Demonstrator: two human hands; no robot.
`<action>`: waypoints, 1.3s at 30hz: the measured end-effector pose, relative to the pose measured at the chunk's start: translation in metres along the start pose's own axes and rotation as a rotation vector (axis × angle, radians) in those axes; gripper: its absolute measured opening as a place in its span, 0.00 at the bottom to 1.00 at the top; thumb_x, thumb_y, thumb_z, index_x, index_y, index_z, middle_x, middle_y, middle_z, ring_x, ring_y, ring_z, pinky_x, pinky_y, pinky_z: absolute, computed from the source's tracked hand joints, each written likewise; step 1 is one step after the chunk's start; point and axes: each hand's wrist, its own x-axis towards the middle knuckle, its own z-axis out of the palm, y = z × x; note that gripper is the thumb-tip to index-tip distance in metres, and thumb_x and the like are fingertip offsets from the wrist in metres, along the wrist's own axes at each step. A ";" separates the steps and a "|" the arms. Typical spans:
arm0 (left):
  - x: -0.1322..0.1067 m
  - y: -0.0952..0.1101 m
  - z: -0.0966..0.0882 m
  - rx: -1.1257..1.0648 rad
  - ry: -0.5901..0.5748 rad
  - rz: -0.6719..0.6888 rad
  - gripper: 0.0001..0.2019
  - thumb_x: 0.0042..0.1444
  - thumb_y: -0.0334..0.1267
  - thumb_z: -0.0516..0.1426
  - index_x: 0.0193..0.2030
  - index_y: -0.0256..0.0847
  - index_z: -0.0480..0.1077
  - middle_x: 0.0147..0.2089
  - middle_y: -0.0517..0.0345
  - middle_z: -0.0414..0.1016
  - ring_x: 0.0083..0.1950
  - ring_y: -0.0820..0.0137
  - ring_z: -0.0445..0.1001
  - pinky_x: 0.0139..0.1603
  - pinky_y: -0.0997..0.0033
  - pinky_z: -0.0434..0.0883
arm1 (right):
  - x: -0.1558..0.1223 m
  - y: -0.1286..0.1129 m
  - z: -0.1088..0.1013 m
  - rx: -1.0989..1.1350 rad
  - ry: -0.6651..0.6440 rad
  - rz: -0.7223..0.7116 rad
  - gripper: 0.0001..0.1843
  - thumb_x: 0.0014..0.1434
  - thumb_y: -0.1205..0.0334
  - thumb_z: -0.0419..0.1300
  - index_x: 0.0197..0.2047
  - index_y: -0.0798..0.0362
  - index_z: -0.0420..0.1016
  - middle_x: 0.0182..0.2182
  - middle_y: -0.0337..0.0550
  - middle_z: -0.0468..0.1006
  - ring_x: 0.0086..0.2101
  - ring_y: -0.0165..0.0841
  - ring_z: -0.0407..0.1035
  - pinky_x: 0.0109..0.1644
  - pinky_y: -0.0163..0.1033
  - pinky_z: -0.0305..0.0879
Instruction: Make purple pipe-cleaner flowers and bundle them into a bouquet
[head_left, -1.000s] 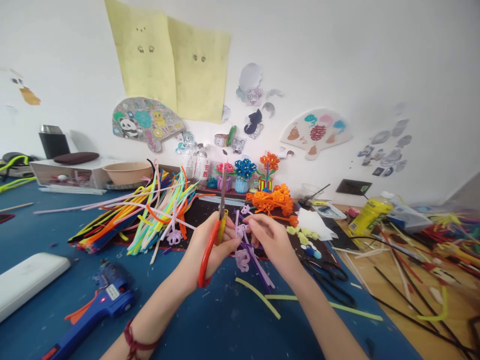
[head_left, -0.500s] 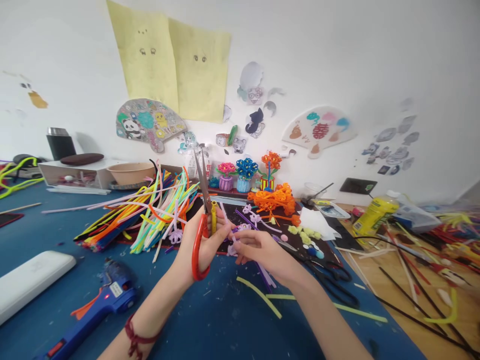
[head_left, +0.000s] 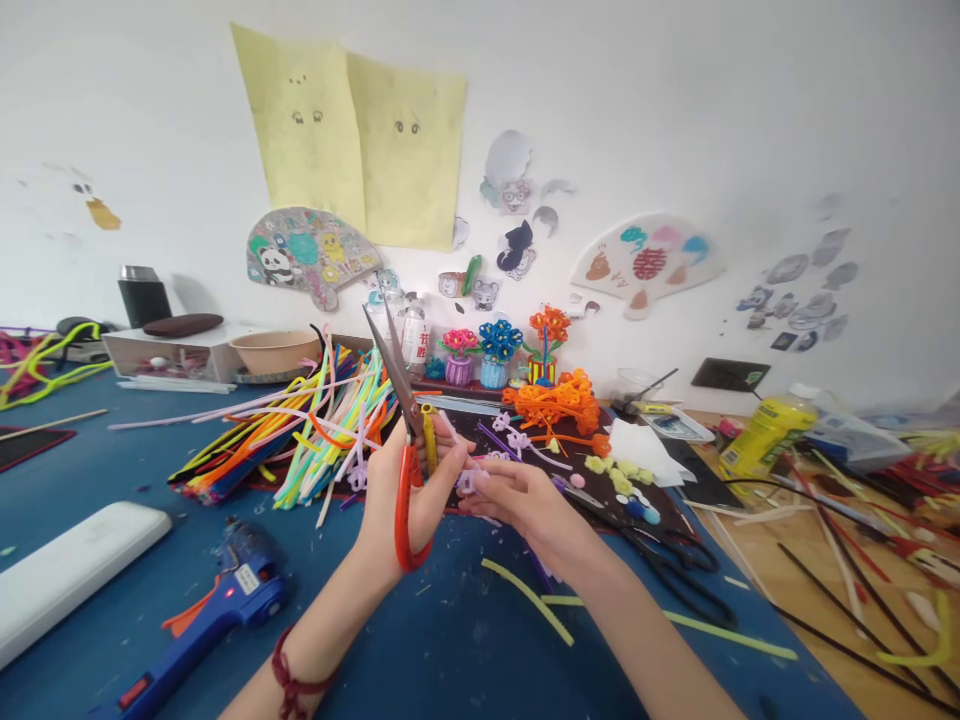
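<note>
My left hand (head_left: 409,490) is wrapped round the red and yellow handles of a pair of scissors (head_left: 399,400), whose blades point up and to the left, slightly apart. My right hand (head_left: 517,500) is just to its right, fingers pinched on a small lilac pipe-cleaner flower piece (head_left: 474,478). Both hands hover above the blue table mat (head_left: 450,640), close together. A red cord is tied round my left wrist (head_left: 296,675).
A heap of coloured pipe cleaners (head_left: 300,425) lies behind my left hand. A blue glue gun (head_left: 210,615) and a white case (head_left: 67,570) sit at the left. Orange pipe-cleaner flowers (head_left: 559,400), black scissors (head_left: 675,570), a yellow bottle (head_left: 761,435) and loose stems lie to the right.
The scissors have tilted from upright to leaning left, and their blades have parted a little. My right hand has dropped lower with the lilac piece, and the view has shifted slightly.
</note>
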 end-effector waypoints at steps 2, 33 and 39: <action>0.000 0.000 0.001 -0.030 0.009 -0.016 0.09 0.54 0.40 0.60 0.37 0.39 0.65 0.33 0.56 0.76 0.35 0.67 0.78 0.38 0.69 0.75 | 0.001 0.002 -0.001 0.033 0.033 -0.023 0.23 0.48 0.55 0.70 0.44 0.58 0.77 0.38 0.49 0.81 0.38 0.36 0.76 0.50 0.43 0.68; 0.008 0.002 -0.007 -0.101 -0.038 -0.104 0.12 0.44 0.35 0.65 0.32 0.42 0.65 0.24 0.62 0.71 0.25 0.70 0.71 0.27 0.72 0.70 | -0.010 -0.011 0.000 -0.645 -0.188 -0.133 0.18 0.50 0.64 0.64 0.46 0.54 0.81 0.30 0.41 0.78 0.29 0.32 0.67 0.35 0.38 0.66; 0.011 0.001 -0.010 -0.122 -0.024 -0.197 0.14 0.42 0.35 0.66 0.32 0.39 0.65 0.22 0.64 0.70 0.24 0.74 0.70 0.27 0.75 0.68 | -0.016 -0.011 0.002 -0.643 -0.264 -0.179 0.19 0.51 0.63 0.65 0.48 0.51 0.80 0.36 0.44 0.82 0.36 0.38 0.72 0.43 0.43 0.68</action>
